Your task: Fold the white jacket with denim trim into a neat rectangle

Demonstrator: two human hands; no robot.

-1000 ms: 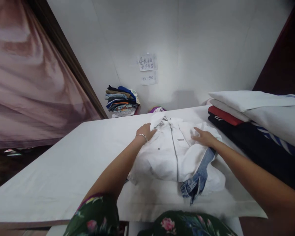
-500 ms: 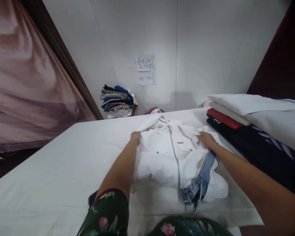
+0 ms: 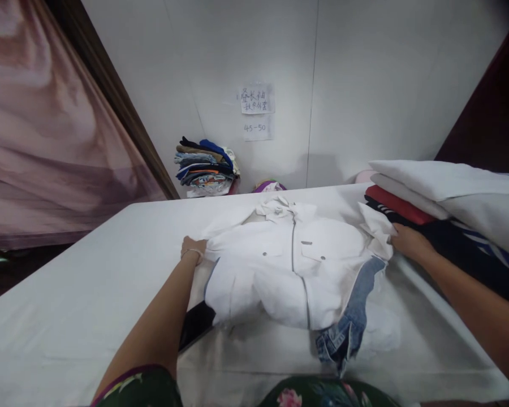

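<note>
White table [image 3: 89, 294]: cloth-covered, carries everything.
Stack [image 3: 449, 198]: folded fabrics along the right edge.
Jacket [image 3: 288, 265]: white, lying front-up mid-table toward the near edge, spread sideways.
Denim [image 3: 348, 322]: blue piece sticking out under the jacket's near right side.
Left hand [image 3: 193, 249]: closed on the jacket's left side.
Right hand [image 3: 407, 240]: gripping its right side.

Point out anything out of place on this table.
A blue denim piece hangs crumpled from under the white jacket that the left hand and right hand grip by its sides.
</note>
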